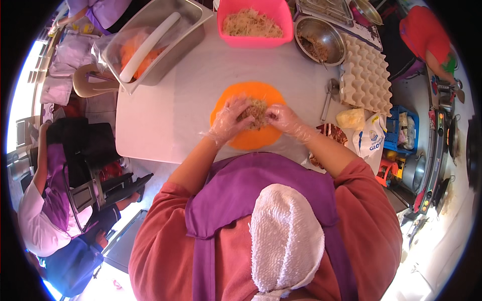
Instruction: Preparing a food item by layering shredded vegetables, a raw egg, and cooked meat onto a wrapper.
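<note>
A thin round orange wrapper (256, 141) lies flat on the table before me. A mound of shredded filling (258, 116) sits on its middle. My left hand (231, 118), in a clear plastic glove, rests at the mound's left side with fingers spread and touching it. My right hand (283, 117), gloved the same way, is at the mound's right edge. Its fingertips are drawn together; whether they pinch any filling is hidden.
A pink basin (256, 41) of pale shreds stands at the back. A steel bowl (339, 32), egg tray (365, 75), spoon (327, 103) and glove pack (369, 139) line the right side. A steel pan (173, 56) holds bagged orange sheets. People are nearby on both sides.
</note>
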Demonstrator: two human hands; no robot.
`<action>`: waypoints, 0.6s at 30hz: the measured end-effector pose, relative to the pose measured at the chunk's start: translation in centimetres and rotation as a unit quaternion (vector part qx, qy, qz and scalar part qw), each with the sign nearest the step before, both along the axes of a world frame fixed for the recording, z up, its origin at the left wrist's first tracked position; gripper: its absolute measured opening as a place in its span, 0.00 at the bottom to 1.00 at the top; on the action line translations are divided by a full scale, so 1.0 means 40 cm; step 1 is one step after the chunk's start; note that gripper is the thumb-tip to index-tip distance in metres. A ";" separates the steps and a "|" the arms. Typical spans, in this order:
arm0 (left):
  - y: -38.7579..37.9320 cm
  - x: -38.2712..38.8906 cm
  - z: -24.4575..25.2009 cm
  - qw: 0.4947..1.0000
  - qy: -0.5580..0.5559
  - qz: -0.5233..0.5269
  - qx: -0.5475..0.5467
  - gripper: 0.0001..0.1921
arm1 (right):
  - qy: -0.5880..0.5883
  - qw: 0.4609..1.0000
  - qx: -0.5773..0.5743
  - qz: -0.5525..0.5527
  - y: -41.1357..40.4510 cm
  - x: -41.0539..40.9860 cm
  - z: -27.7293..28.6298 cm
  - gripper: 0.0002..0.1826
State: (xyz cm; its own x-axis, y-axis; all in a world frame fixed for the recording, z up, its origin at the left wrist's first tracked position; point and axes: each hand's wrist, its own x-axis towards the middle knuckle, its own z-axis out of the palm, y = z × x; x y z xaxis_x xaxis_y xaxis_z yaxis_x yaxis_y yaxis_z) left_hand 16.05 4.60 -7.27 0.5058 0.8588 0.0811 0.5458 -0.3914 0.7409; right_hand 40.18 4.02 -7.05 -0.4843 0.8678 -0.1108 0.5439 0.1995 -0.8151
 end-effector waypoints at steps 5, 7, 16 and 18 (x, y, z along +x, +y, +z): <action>-0.015 -0.015 0.002 0.997 -0.066 -0.003 0.030 0.26 | 0.124 0.988 -0.018 -0.093 -0.013 -0.051 -0.015 0.06; -0.015 -0.025 0.010 0.994 -0.105 -0.011 0.000 0.26 | 0.121 0.990 0.032 -0.061 -0.010 -0.063 -0.001 0.06; -0.016 -0.057 0.040 0.986 -0.162 0.029 -0.017 0.28 | -0.044 0.999 0.005 -0.014 0.025 -0.034 0.128 0.12; -0.018 -0.059 0.037 0.986 -0.162 0.030 -0.011 0.27 | -0.032 0.999 -0.023 -0.023 0.068 -0.009 0.195 0.12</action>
